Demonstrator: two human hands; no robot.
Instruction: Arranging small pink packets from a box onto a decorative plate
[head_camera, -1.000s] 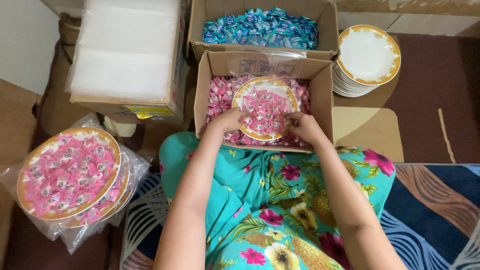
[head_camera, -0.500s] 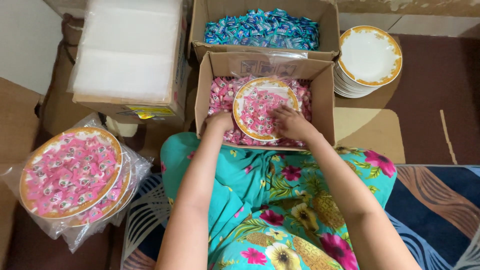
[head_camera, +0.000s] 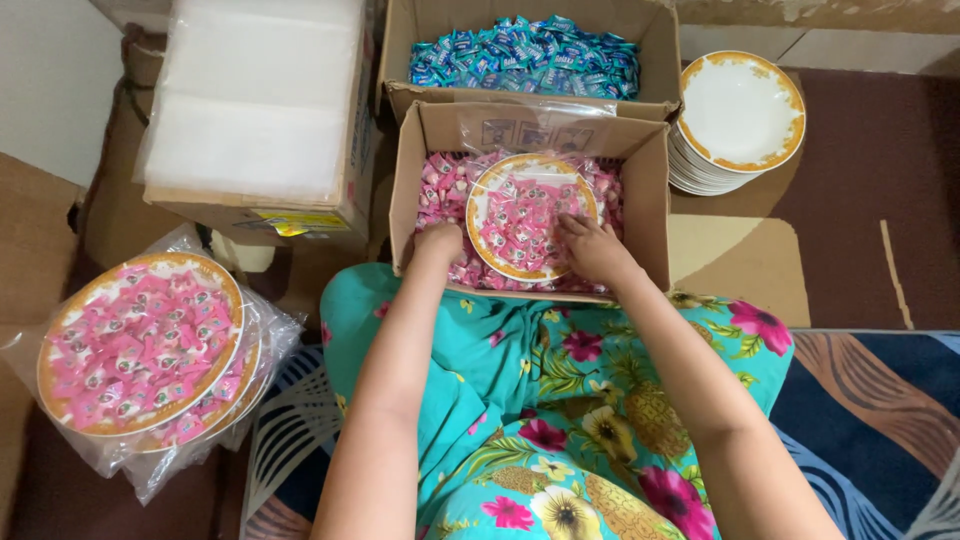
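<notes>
A gold-rimmed white plate (head_camera: 528, 170) heaped with pink wrapped candies lies inside an open cardboard box (head_camera: 648, 190) full of the same pink candies (head_camera: 440, 185). My left hand (head_camera: 438, 243) rests on the candies at the plate's lower left edge, fingers curled down into them. My right hand (head_camera: 592, 246) lies on the plate's lower right rim, fingers spread over the candies on it. Whether either hand grips any candy is hidden.
A second box of blue wrapped candies (head_camera: 525, 55) stands behind. A stack of empty gold-rimmed plates (head_camera: 738, 115) sits at the right. Filled plates wrapped in clear plastic (head_camera: 140, 345) lie at the left. A carton topped with clear plastic bags (head_camera: 255, 100) stands at back left.
Both hands have dropped from the plate's upper part to its lower edge, the left to the lower left, the right to the lower right. The plate stays in the box.
</notes>
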